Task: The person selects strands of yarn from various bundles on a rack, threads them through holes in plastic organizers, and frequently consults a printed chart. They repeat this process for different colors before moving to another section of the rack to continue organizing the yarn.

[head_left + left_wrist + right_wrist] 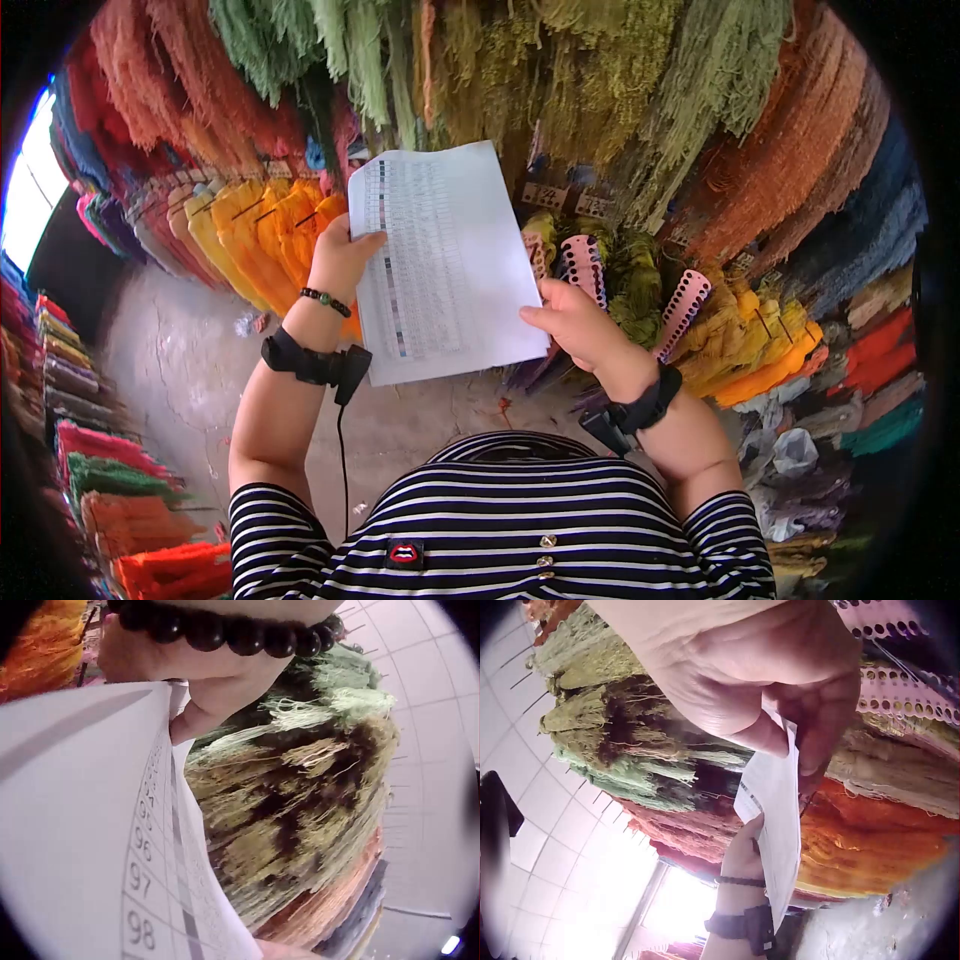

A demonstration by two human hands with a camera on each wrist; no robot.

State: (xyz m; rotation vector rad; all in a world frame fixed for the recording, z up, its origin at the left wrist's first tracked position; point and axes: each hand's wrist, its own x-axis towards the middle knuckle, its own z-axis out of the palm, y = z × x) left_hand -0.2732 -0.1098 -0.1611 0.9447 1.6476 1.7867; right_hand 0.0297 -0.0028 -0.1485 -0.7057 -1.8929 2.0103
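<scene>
White paper sheets (450, 260), printed with a table and a narrow column of coloured cells, are held up in front of the body in the head view. My left hand (345, 255) pinches their left edge, thumb on the printed face. On the right edge, my right hand (580, 320) pinches with the thumb on top. In the left wrist view the paper (67, 787) shows row numbers such as 96, 97 and 98 below the left hand (202, 682). The right wrist view has the right hand (765, 682) gripping the paper's edge (776, 795).
Hanks of yarn hang all round: green (500, 80), rust (790, 150), orange (265, 230) and red (880, 350). Pink strips with holes (684, 312) hang right of the paper. A concrete floor (170, 350) lies below, and a clear plastic bag (795, 452) is at the right.
</scene>
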